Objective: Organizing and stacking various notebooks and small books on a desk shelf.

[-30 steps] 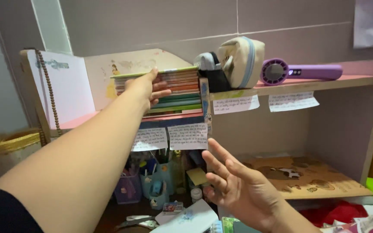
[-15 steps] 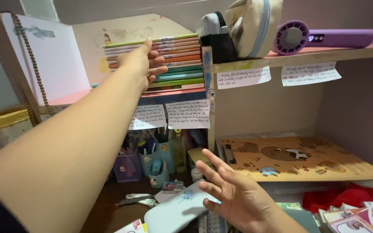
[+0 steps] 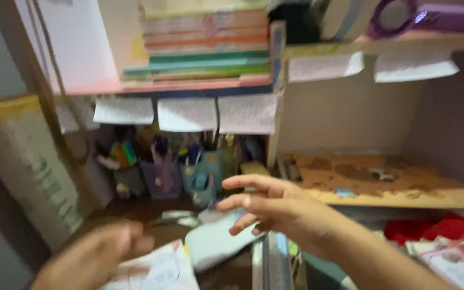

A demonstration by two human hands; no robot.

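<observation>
The books (image 3: 202, 45) at twelve o'clock show glossy paper spines, stacked on a painted pink shelf (image 3: 151, 86) with a smooth, matt face. Matt paper notes (image 3: 189, 114) hang from its edge. At three o'clock the puzzle board (image 3: 382, 180) looks like raw wood, rough and dull. The fan (image 3: 436, 16) at one o'clock is smooth purple plastic with a slight sheen. The cups (image 3: 162, 180) at center look like translucent plastic. Red cloth (image 3: 430, 228) lies at four o'clock, soft and matt.
</observation>
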